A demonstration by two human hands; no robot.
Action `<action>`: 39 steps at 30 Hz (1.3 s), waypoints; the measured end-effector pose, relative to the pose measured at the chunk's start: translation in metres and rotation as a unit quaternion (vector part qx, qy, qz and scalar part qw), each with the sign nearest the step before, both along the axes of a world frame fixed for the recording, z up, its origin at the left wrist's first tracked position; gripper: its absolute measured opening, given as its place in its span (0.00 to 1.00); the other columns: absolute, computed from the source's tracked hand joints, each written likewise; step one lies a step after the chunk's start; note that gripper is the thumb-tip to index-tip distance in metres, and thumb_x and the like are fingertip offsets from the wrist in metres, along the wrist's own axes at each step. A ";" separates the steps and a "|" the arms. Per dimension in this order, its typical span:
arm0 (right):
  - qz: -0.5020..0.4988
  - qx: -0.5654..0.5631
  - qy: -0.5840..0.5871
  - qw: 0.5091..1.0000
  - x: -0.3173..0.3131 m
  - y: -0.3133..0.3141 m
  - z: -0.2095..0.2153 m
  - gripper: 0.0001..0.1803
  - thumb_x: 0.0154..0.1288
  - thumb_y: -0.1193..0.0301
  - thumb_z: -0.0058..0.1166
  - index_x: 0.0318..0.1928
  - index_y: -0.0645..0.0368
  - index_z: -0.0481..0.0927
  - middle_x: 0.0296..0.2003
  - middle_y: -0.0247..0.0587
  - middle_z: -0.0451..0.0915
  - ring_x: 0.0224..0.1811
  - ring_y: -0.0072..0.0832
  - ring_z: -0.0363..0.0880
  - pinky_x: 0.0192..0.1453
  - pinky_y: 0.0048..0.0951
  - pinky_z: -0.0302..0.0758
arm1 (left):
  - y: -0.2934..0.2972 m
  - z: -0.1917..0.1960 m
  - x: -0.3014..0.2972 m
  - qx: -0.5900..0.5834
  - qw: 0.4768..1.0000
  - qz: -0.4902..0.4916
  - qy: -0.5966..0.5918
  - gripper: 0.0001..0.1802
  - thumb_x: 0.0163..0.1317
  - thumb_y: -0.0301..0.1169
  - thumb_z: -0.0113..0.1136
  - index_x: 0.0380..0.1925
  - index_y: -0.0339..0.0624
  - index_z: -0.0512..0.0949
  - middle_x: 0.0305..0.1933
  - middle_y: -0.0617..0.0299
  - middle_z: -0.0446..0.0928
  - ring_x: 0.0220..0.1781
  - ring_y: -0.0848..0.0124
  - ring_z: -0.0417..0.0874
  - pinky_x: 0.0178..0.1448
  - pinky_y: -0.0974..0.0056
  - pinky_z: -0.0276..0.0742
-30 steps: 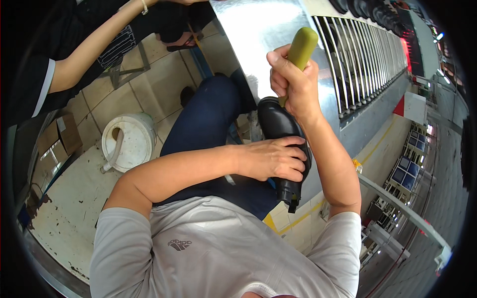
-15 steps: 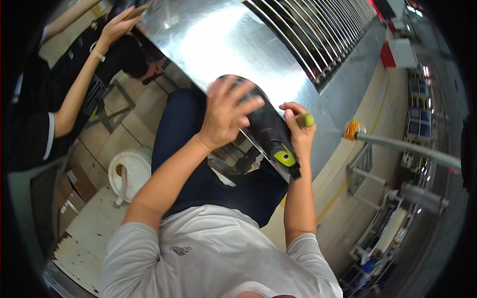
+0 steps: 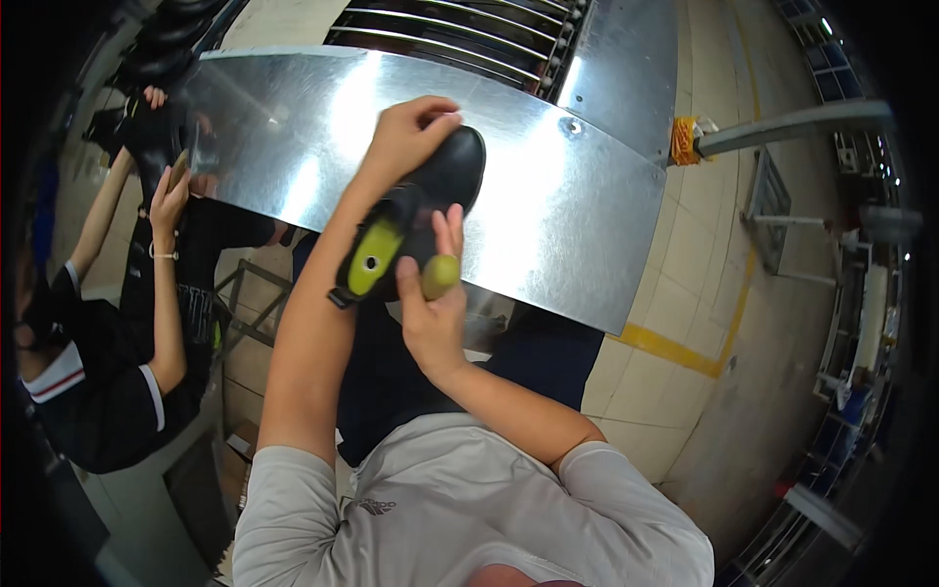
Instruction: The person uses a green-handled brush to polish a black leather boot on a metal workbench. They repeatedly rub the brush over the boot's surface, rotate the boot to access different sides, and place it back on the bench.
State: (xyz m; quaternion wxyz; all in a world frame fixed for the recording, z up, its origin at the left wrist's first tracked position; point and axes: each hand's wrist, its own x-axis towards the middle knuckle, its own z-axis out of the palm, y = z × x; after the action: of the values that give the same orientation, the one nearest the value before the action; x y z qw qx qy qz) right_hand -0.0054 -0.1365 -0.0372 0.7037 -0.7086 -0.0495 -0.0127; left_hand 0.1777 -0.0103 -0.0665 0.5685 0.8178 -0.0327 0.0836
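Note:
A black shoe [image 3: 458, 174] lies at the near edge of the metal table, toe pointing away and to the right. A lime-green last [image 3: 377, 256] with a round hole fills its opening, and a dark strap sticks out at the heel. My left hand [image 3: 409, 137] curls over the far left side of the shoe near the toe; its lower fingers are hidden. Beside the shoe's right side, my right hand [image 3: 435, 323] grips a tool with a yellow-green handle [image 3: 442, 278] between thumb and fingers. The handle's end faces up; the tool's working end is hidden.
The shiny metal table [image 3: 558, 225] meets a rack of metal rollers [image 3: 460, 39] at the back. A co-worker's hand [image 3: 168, 201] holds a flat brown thing at the left. A grey pole with orange wrapping [image 3: 685, 142] juts in from the right.
My view has turned, so the table lies more level. The shoe now slants up to the right instead of down to the right. My left hand has curled at the toe; my right hand is nearer the shoe.

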 end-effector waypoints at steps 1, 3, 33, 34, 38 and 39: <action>-0.001 -0.017 -0.015 1.000 0.004 0.004 -0.004 0.34 0.76 0.68 0.57 0.77 0.60 0.61 0.82 0.57 0.44 0.85 0.56 0.39 0.84 0.50 0.43 | 0.009 0.010 -0.005 0.008 0.999 0.017 0.026 0.14 0.69 0.36 0.66 0.49 0.39 0.87 0.42 0.57 0.88 0.46 0.71 0.88 0.52 0.67 0.82; 0.009 -0.059 -0.061 0.996 0.012 0.005 -0.006 0.38 0.72 0.70 0.61 0.78 0.57 0.61 0.82 0.57 0.44 0.84 0.60 0.39 0.84 0.53 0.43 | 0.031 0.030 -0.033 -0.160 0.977 -0.024 0.136 0.28 0.78 0.51 0.50 0.63 0.42 0.78 0.57 0.54 0.84 0.57 0.65 0.85 0.63 0.63 0.78; 0.510 -0.011 -0.080 0.856 -0.063 -0.072 -0.025 0.17 0.63 0.76 0.69 0.51 0.60 0.81 0.72 0.46 0.73 0.81 0.50 0.58 0.78 0.55 0.59 | 0.040 -0.011 -0.306 -0.573 0.792 0.025 0.209 0.61 0.59 0.47 0.65 0.83 0.41 0.39 0.84 0.45 0.50 0.83 0.57 0.58 0.83 0.57 0.54; 0.509 -0.024 -0.068 0.858 -0.064 -0.073 -0.021 0.17 0.62 0.78 0.69 0.52 0.62 0.83 0.70 0.51 0.74 0.81 0.54 0.56 0.81 0.54 0.58 | 0.039 -0.015 -0.302 -0.572 0.796 0.018 0.198 0.61 0.58 0.46 0.65 0.83 0.41 0.39 0.83 0.45 0.50 0.83 0.56 0.59 0.83 0.57 0.55; 0.508 0.004 -0.045 0.860 -0.069 -0.070 -0.027 0.16 0.64 0.77 0.68 0.51 0.58 0.81 0.71 0.43 0.74 0.82 0.49 0.56 0.80 0.54 0.56 | 0.037 -0.011 -0.289 -0.591 0.782 0.021 0.198 0.59 0.58 0.43 0.64 0.83 0.40 0.40 0.83 0.45 0.51 0.83 0.56 0.59 0.82 0.56 0.58; 0.510 0.001 -0.051 0.859 -0.068 -0.070 -0.028 0.15 0.64 0.76 0.68 0.51 0.58 0.81 0.71 0.43 0.75 0.82 0.49 0.57 0.80 0.54 0.56 | 0.034 -0.009 -0.285 -0.594 0.777 0.027 0.207 0.59 0.58 0.43 0.64 0.83 0.40 0.40 0.83 0.44 0.50 0.83 0.56 0.59 0.82 0.56 0.59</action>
State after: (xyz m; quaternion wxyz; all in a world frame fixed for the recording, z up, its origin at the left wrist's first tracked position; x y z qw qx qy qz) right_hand -0.0739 -0.2068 -0.0648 0.6089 -0.5819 -0.4395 0.3121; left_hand -0.1072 0.0241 -0.0752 0.9319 0.3157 0.1641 -0.0700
